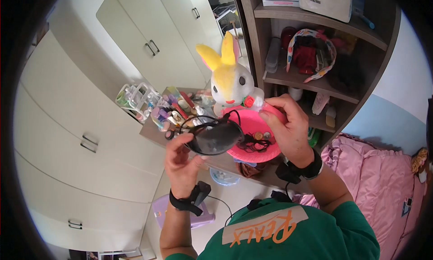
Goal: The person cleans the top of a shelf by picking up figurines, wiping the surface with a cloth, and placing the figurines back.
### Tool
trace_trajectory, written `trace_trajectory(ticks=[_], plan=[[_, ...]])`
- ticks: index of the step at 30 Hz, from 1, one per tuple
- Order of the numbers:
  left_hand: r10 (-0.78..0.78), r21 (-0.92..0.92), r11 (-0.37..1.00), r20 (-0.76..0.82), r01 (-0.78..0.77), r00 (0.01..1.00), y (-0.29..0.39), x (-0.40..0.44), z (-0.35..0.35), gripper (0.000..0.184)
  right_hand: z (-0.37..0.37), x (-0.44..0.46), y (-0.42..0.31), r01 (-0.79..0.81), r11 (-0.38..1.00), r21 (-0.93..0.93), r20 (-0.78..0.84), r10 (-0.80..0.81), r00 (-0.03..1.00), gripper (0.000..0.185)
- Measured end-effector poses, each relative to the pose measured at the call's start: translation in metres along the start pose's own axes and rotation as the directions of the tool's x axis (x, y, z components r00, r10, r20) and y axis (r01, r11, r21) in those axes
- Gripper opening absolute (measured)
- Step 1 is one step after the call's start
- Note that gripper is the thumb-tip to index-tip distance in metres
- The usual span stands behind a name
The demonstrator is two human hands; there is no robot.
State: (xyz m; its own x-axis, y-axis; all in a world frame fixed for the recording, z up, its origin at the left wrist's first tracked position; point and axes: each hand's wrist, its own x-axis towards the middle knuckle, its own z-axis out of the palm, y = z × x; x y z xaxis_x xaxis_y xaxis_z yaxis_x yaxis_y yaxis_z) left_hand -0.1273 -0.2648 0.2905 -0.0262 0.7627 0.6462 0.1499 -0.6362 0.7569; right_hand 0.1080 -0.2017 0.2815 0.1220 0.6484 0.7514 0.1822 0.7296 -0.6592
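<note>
My left hand (180, 163) is closed on the rim of a pair of dark sunglasses (214, 139), which hang in front of a pink bowl (252, 158). A white and yellow rabbit figure (232, 81) with a red rose rises from the far side of that bowl. Coins (258, 136) and a black tangled cord (257, 145) lie inside the bowl. My right hand (291, 127) pinches the bowl's right rim, thumb inside, just below the rabbit's paw.
Bottles and cosmetics (173, 111) crowd the dresser top at the left of the bowl. A dark shelf unit (324, 93) stands at the right, above a bed with a pink cover (356, 178). A purple stool (198, 219) is on the floor below.
</note>
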Motion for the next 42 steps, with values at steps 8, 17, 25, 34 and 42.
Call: trace_trajectory(ticks=[8,17,25,34,42], plan=[[-0.208,-0.243,0.949,0.003,0.202,0.978,0.006,0.008,-0.003,0.049,0.005,-0.002,-0.001,0.004,1.000,0.030,0.028,-0.005,1.000,0.017],[-0.233,-0.258,0.938,0.020,0.231,0.972,0.013,0.001,-0.014,0.051,0.005,-0.005,-0.007,-0.028,0.997,0.066,0.042,0.026,0.999,0.016],[-0.188,-0.174,0.969,-0.055,0.176,0.981,0.019,-0.014,-0.042,0.054,0.008,-0.010,-0.001,0.017,0.999,0.036,0.028,-0.018,0.999,0.021],[-0.263,-0.243,0.948,-0.230,0.206,0.937,0.011,-0.047,-0.066,0.062,0.017,-0.012,-0.006,0.091,0.995,0.046,0.034,-0.093,0.995,0.024],[-0.307,-0.355,0.917,-0.342,0.180,0.888,0.001,-0.090,-0.083,0.072,0.027,-0.013,-0.010,0.169,0.984,0.064,0.083,-0.174,0.981,0.029]])
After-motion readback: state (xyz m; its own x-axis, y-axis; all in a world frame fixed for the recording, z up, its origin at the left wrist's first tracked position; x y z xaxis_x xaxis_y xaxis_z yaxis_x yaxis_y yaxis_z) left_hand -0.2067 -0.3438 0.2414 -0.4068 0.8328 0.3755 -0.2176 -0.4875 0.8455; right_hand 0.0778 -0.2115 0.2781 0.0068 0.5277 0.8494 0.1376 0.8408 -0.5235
